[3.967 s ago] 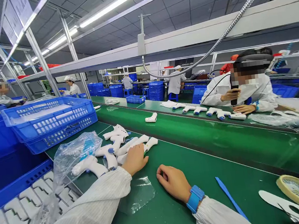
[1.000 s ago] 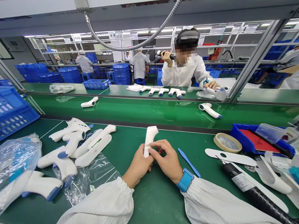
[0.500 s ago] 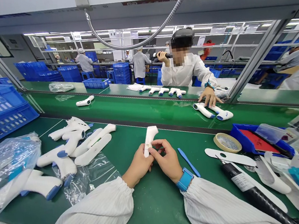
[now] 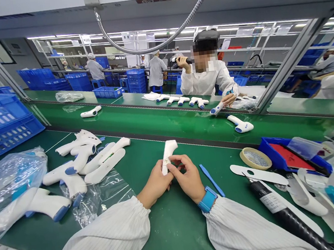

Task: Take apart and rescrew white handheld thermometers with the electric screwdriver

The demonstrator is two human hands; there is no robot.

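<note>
Both hands pinch the white thermometer (image 4: 167,155) upright: the left hand (image 4: 155,184) from behind, the right hand (image 4: 186,177) across its front, hiding the lower end. It sits over the green bench (image 4: 171,238). Its small print is unreadable, as is the label on the black screwdriver (image 4: 272,202) to its right.

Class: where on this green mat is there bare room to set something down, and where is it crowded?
Bare mat lies between the left sleeve and right sleeve, and a strip runs along the far edge to the tape roll. Crowded: left, white thermometers and plastic bag; right, blue tray.
</note>
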